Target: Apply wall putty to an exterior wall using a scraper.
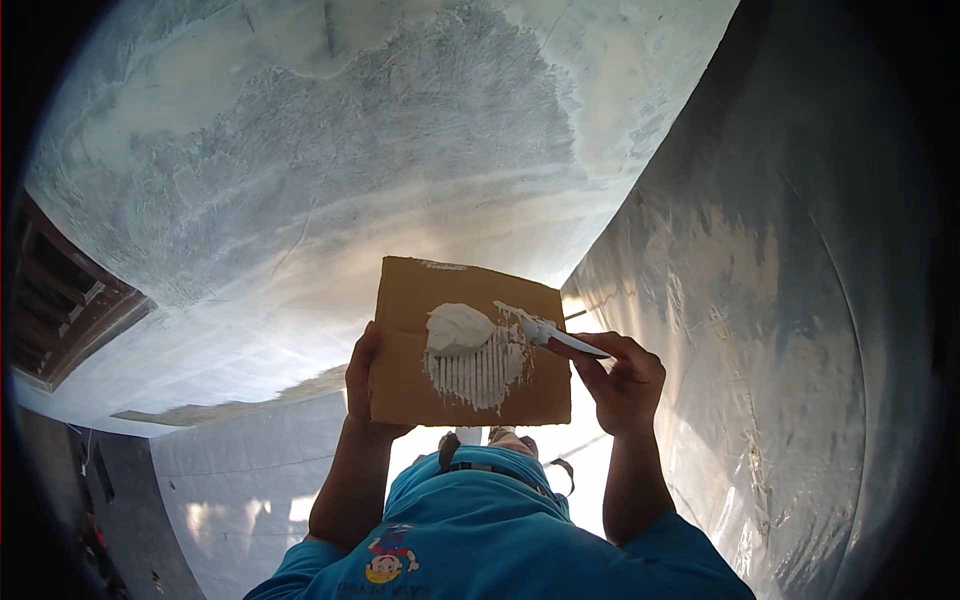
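Observation:
A square of brown cardboard (pixel 545 400) is held out in front of my body. My left hand (pixel 364 385) grips its left edge, with the thumb up the side and the other fingers mostly hidden underneath. A thick mound of white putty (pixel 458 326) sits on the cardboard, with a thin ridged smear of it below and to the right. In my closed right hand (pixel 630 385) is a putty knife (pixel 572 343), tilted over the cardboard's right side. White paste coats its tip, which is close to the smear; whether it touches, I cannot tell.
Ahead stands a large grey wall (pixel 400 130) with patchy white coating. Wrinkled translucent plastic sheeting (pixel 770 330) hangs along the right. A brown slatted wooden frame (pixel 65 300) is set at the far left. Bright light comes from the floor around my feet.

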A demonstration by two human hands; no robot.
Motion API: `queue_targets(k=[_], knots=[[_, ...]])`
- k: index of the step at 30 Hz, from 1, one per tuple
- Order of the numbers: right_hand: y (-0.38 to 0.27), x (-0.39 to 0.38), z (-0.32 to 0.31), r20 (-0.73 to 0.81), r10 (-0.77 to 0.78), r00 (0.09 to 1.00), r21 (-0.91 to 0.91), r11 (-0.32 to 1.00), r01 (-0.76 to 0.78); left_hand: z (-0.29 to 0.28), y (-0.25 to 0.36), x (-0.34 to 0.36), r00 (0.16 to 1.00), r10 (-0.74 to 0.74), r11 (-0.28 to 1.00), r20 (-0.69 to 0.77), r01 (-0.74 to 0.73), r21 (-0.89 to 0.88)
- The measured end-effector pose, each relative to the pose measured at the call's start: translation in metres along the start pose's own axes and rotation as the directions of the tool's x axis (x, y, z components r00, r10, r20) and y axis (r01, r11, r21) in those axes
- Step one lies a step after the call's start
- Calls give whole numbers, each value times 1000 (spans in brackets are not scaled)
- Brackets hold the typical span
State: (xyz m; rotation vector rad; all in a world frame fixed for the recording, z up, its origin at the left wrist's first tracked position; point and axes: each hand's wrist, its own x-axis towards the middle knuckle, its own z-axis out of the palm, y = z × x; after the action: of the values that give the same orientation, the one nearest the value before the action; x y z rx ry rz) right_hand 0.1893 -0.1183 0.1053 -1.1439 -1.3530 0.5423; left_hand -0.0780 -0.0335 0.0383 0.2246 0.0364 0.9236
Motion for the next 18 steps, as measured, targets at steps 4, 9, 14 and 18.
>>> queue_targets(k=[4,9,14,18], knots=[[-8,12,-1,272,-86,958,-103,988,118,-6,9,-14,1000,-1,998,-22,2,60],[-30,27,15,456,-12,890,-322,930,178,-8,18,-30,997,-77,995,10,76,58],[-38,36,29,547,46,836,-429,873,232,-9,25,-38,998,-70,995,-2,70,68],[-42,41,34,586,77,807,-440,866,237,-7,28,-38,998,-60,997,5,60,49]])
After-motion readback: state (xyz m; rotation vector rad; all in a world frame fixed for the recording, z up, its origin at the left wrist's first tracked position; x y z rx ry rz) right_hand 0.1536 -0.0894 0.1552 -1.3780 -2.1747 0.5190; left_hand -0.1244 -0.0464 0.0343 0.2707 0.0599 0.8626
